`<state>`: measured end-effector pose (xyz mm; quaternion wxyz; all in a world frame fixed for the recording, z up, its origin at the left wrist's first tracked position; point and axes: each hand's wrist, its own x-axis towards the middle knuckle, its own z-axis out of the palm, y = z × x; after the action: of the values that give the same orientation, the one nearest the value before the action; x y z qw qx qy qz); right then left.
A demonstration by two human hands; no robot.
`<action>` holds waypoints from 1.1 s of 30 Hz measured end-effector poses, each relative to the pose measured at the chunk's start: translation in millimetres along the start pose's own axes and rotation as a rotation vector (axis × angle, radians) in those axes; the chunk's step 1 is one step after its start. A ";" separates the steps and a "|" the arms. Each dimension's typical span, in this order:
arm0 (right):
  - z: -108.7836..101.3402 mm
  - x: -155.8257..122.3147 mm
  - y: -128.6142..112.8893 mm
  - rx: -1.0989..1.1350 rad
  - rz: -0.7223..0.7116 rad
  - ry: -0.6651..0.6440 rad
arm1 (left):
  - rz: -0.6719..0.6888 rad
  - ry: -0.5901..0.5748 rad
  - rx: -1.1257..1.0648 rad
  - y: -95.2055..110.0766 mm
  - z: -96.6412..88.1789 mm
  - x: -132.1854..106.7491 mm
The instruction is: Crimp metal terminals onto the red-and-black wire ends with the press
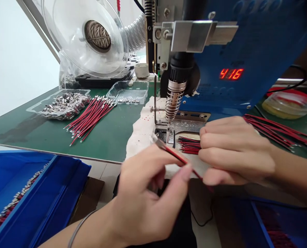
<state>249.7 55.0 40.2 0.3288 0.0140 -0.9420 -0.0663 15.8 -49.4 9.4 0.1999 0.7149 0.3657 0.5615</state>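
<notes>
My left hand [145, 193] pinches a red-and-black wire [177, 157] between thumb and fingers. This wire slants down to the right, with a silvery end piece at its upper left, blurred by motion. My right hand [236, 151] is closed over a bundle of red and black wires [189, 144], whose tips stick out to the left of its fingers. The pinched wire's lower end runs to the right hand's fingertips; whether they grip it is hidden. Just beyond both hands stands a blue machine [220, 93] with a spring-wrapped soldering head [175, 100] pointing down.
On the green table [112, 137] at left lie finished-looking wires [91, 115], a clear tray of metal parts [65, 103] and a clear box [129, 91]. More wires [274, 132] lie right. A clear fume hood [65, 38] stands behind. Blue bins [73, 175] hold wires below.
</notes>
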 end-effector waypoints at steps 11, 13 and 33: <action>-2.9 -20.3 51.8 0.033 0.151 -0.342 | -0.504 -0.271 1.124 -44.7 -151.6 67.5; -2.1 -20.3 50.8 0.046 0.206 -0.417 | -0.592 -0.384 1.257 -54.8 -165.8 77.9; 1.3 -10.0 41.1 0.058 0.303 -0.518 | -0.714 -0.398 1.481 -76.1 -186.0 106.6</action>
<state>257.5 96.6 38.5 0.0831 -0.1347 -0.9874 0.0089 -172.6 56.7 80.2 -0.0943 0.5884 0.8011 -0.0564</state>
